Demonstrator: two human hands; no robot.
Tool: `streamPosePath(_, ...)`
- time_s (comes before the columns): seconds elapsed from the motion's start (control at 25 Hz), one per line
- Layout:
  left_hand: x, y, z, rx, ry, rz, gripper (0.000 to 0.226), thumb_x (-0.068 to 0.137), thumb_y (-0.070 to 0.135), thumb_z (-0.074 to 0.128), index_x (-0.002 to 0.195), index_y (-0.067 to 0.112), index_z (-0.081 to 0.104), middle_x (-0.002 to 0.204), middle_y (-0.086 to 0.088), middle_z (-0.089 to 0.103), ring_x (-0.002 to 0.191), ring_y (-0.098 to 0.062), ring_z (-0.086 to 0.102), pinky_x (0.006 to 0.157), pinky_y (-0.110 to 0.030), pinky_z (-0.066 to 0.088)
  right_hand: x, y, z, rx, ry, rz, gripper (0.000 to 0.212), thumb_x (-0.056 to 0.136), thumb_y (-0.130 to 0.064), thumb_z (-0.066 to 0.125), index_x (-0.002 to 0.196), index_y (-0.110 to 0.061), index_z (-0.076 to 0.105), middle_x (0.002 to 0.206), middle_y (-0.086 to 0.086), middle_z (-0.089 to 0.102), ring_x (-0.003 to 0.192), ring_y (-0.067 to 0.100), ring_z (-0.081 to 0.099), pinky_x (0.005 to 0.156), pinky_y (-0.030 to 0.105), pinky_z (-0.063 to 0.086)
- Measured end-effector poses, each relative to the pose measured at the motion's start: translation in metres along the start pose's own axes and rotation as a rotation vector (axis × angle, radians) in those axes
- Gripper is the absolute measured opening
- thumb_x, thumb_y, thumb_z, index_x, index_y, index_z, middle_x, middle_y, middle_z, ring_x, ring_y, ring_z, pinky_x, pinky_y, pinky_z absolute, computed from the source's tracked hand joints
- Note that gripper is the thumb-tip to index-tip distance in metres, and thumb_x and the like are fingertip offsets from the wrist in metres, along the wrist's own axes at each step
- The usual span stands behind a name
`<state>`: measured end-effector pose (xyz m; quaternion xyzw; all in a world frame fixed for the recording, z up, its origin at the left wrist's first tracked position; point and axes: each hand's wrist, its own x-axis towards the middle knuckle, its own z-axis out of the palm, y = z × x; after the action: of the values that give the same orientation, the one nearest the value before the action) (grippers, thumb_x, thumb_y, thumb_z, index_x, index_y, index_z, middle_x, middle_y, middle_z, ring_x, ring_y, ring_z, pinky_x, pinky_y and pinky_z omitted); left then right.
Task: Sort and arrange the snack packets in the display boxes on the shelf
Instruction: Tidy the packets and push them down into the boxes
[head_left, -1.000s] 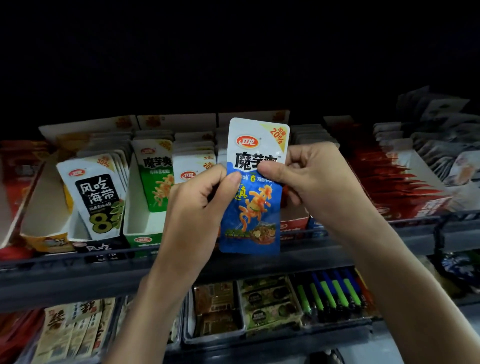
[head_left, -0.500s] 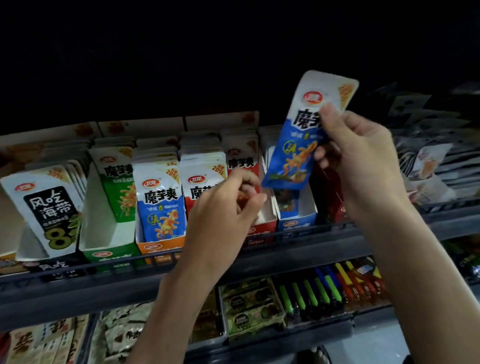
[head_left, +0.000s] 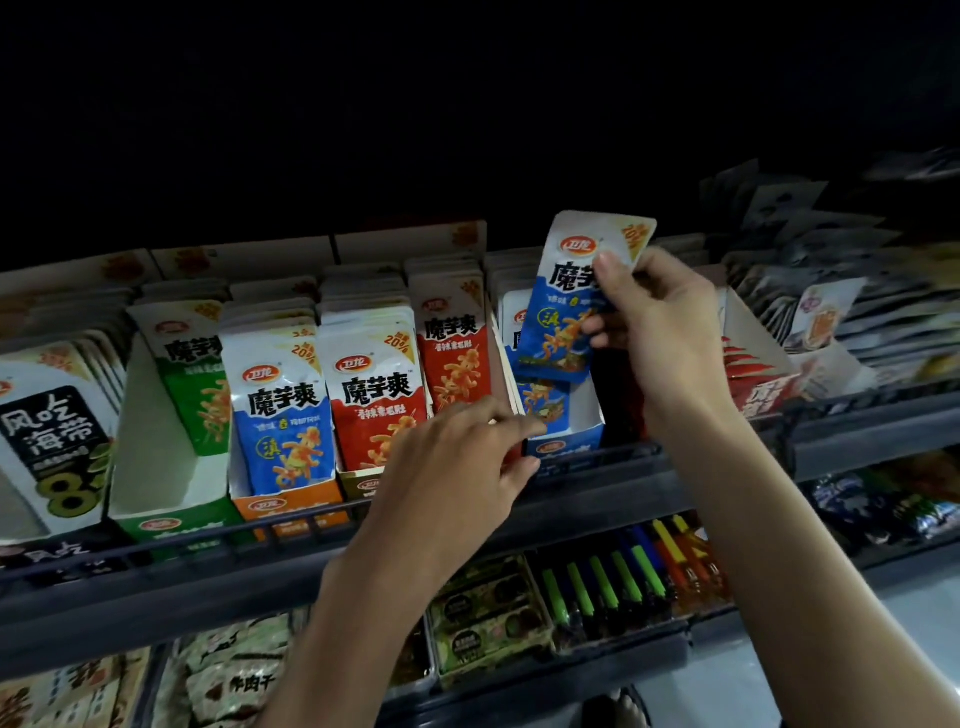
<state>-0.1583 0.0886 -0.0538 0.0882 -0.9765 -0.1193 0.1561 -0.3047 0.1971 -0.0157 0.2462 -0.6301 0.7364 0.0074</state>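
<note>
My right hand (head_left: 654, 332) grips a blue-and-white snack packet (head_left: 563, 306) by its upper right edge, tilted, just above the blue display box (head_left: 569, 444). That box holds other blue packets (head_left: 543, 400) further back. My left hand (head_left: 457, 462) reaches toward the front of the red box and the blue box with its fingers loosely curled; it holds nothing that I can see. To the left stand a red packet row (head_left: 376, 395), a blue packet (head_left: 283, 410) in the orange box (head_left: 288, 506), and green packets (head_left: 195, 374).
A black-label seaweed packet (head_left: 49, 431) stands at the far left. Red and dark packets (head_left: 753, 374) fill boxes at the right. A dark rail (head_left: 311, 519) runs along the shelf front. Below lie lighters (head_left: 623, 571) and more snack trays (head_left: 483, 618).
The right hand has brought the blue packet down from high up to just over the blue box. The left hand has slid right and forward toward that box's front.
</note>
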Motion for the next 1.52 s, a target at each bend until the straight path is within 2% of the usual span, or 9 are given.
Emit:
streamPosePath(0.16, 0.0, -0.002, 0.001, 0.005, -0.018, -0.008, 0.035, 0.097, 0.049, 0.045, 0.13, 0.043, 0.053, 0.128, 0.022, 0.052, 0.117, -0.005, 0.047, 0.094, -0.036, 0.043, 0.003, 0.017, 0.001, -0.203, -0.136, 0.034, 0.013, 0.095, -0.027, 0.063, 0.095, -0.015, 0.068, 0.083, 0.011, 0.073, 0.067, 0.018, 0.067, 0.064, 0.032, 0.055)
streamPosePath(0.32, 0.0, -0.005, 0.001, -0.028, -0.04, -0.008, 0.036, 0.097, 0.05, 0.044, 0.13, 0.042, 0.053, 0.128, 0.023, 0.052, 0.117, -0.004, 0.046, 0.094, -0.035, 0.042, 0.005, 0.026, -0.002, -0.281, -0.159, 0.032, 0.004, 0.091, -0.013, 0.068, 0.095, -0.013, 0.07, 0.075, 0.002, 0.071, 0.07, 0.014, 0.071, 0.069, 0.031, 0.056)
streamPosePath(0.52, 0.001, -0.007, 0.004, -0.047, -0.039, -0.01, 0.037, 0.096, 0.051, 0.046, 0.13, 0.042, 0.055, 0.127, 0.023, 0.054, 0.116, -0.003, 0.046, 0.093, -0.033, 0.039, 0.002, 0.024, 0.001, -0.277, -0.13, -0.005, 0.023, 0.085, -0.011, 0.075, 0.105, -0.011, 0.063, 0.086, 0.001, 0.07, 0.077, 0.009, 0.073, 0.066, 0.027, 0.059)
streamPosePath(0.6, 0.001, -0.007, 0.005, -0.049, -0.028, -0.004, 0.036, 0.094, 0.052, 0.048, 0.128, 0.041, 0.056, 0.125, 0.022, 0.055, 0.114, -0.004, 0.047, 0.093, -0.034, 0.042, -0.001, 0.024, 0.006, -0.442, -0.1, -0.034, 0.029, 0.082, -0.012, 0.078, 0.104, -0.011, 0.058, 0.087, -0.003, 0.067, 0.073, 0.0, 0.068, 0.057, 0.014, 0.053)
streamPosePath(0.76, 0.002, -0.007, 0.006, -0.045, -0.007, 0.006, 0.036, 0.093, 0.051, 0.052, 0.126, 0.04, 0.059, 0.123, 0.021, 0.057, 0.114, -0.006, 0.049, 0.093, -0.039, 0.045, -0.005, 0.028, 0.012, -0.709, -0.098, -0.105, 0.039, 0.079, -0.011, 0.08, 0.102, -0.014, 0.048, 0.094, -0.003, 0.062, 0.075, -0.005, 0.056, 0.054, 0.009, 0.043)
streamPosePath(0.92, 0.001, -0.008, 0.006, -0.037, -0.006, 0.014, 0.036, 0.093, 0.052, 0.051, 0.126, 0.04, 0.059, 0.123, 0.02, 0.058, 0.112, -0.007, 0.05, 0.091, -0.04, 0.047, -0.012, 0.031, 0.017, -0.757, -0.144, -0.17, 0.071, 0.076, 0.0, 0.079, 0.127, -0.024, 0.036, 0.12, 0.004, 0.053, 0.096, 0.011, 0.056, 0.072, 0.022, 0.05)
streamPosePath(1.16, 0.001, -0.008, 0.005, -0.029, -0.007, 0.019, 0.036, 0.093, 0.052, 0.049, 0.125, 0.039, 0.059, 0.12, 0.019, 0.058, 0.111, -0.01, 0.05, 0.088, -0.041, 0.048, -0.017, 0.034, 0.019, -0.901, -0.171, -0.265, 0.08, 0.075, 0.007, 0.075, 0.134, -0.025, 0.033, 0.127, 0.002, 0.028, 0.096, 0.015, 0.048, 0.056, 0.006, 0.036)
streamPosePath(1.36, 0.002, -0.008, 0.005, -0.031, -0.016, 0.018, 0.037, 0.093, 0.053, 0.048, 0.126, 0.04, 0.058, 0.121, 0.019, 0.058, 0.112, -0.009, 0.05, 0.09, -0.04, 0.046, -0.017, 0.038, 0.018, -0.922, -0.155, -0.276, 0.092, 0.066, 0.008, 0.08, 0.138, -0.025, 0.032, 0.134, 0.006, 0.026, 0.115, 0.023, 0.042, 0.082, 0.018, 0.04)
streamPosePath(1.52, 0.001, -0.008, 0.004, -0.04, -0.007, 0.023, 0.036, 0.093, 0.053, 0.049, 0.126, 0.04, 0.058, 0.122, 0.019, 0.058, 0.112, -0.008, 0.05, 0.09, -0.04, 0.046, -0.017, 0.037, 0.017, -0.914, -0.156, -0.254, 0.096, 0.065, 0.007, 0.082, 0.139, -0.026, 0.031, 0.135, 0.006, 0.027, 0.119, 0.022, 0.04, 0.088, 0.023, 0.045)
